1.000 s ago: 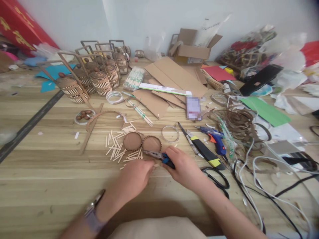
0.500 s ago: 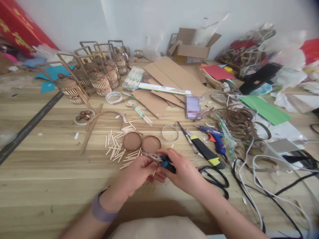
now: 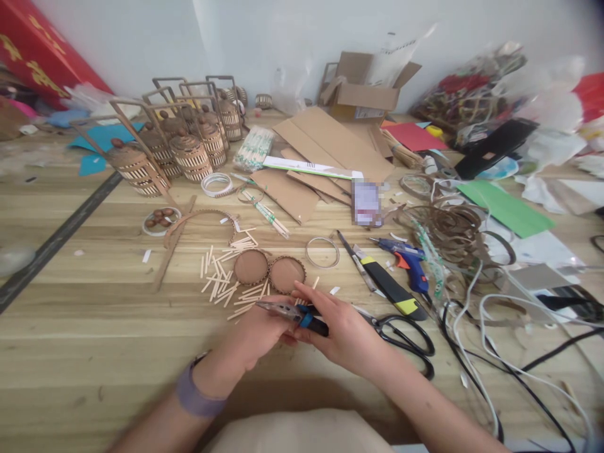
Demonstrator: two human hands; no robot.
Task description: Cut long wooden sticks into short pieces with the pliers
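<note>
Wrapped around the dark, blue-marked handles of a pair of pliers [image 3: 284,310] is my right hand [image 3: 346,330]. The pliers' jaws point left, above the back of my left hand [image 3: 252,336]. That hand is closed, its fingertips mostly hidden below the pliers, and I cannot make out what it holds. Just beyond lie two round brown discs with notched rims, a left disc [image 3: 251,267] and a right disc [image 3: 287,275] that touch. Short pale wooden sticks [image 3: 219,277] are scattered around them. A thin pale ring [image 3: 322,252] lies farther back.
Scissors [image 3: 406,333], a utility knife [image 3: 389,286] and a blue glue gun [image 3: 415,267] lie on the right. Cables [image 3: 479,314] and brown strips [image 3: 453,229] tangle beyond. Lidded bamboo baskets [image 3: 189,154] stand back left. Cardboard sheets [image 3: 330,141] cover the back middle.
The pliers have shifted slightly left and down, their jaws now over my left hand. The fingers of my left hand have turned under and show less. Some sticks beside my right hand have come into view.
</note>
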